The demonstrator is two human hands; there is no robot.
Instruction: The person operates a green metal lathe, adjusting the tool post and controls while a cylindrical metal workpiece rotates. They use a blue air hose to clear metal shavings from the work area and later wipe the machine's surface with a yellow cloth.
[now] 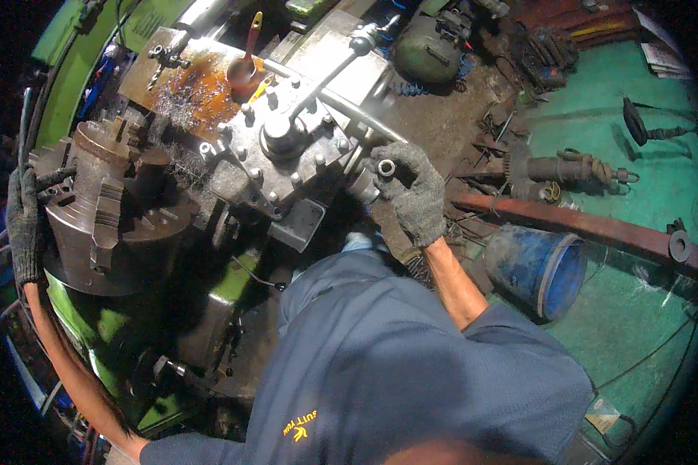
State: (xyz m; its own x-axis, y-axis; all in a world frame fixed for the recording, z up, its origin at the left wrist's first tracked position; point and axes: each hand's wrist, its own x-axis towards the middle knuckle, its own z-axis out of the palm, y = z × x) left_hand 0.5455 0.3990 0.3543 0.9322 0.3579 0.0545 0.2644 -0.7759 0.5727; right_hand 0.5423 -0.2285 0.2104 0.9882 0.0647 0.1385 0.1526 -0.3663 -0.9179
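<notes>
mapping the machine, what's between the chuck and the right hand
Head view: metal shavings, then the bolted tool post, lie between chuck and right hand.

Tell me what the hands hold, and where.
The right hand appears to grip a round metal handle near its end; the left hand meets a metal rod low down, grip unclear.

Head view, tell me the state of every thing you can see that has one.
left hand, gloved, beside the chuck; grip unclear
right hand, gloved, curled around a round metal piece
chuck, stepped jaws fitted; anything clamped unclear
tool-post lever, slanting toward the picture's upper right
plate, wet-looking, stained orange-brown
metal shavings, piled loose
blue bucket, grimy; upright or tipped unclear
</notes>
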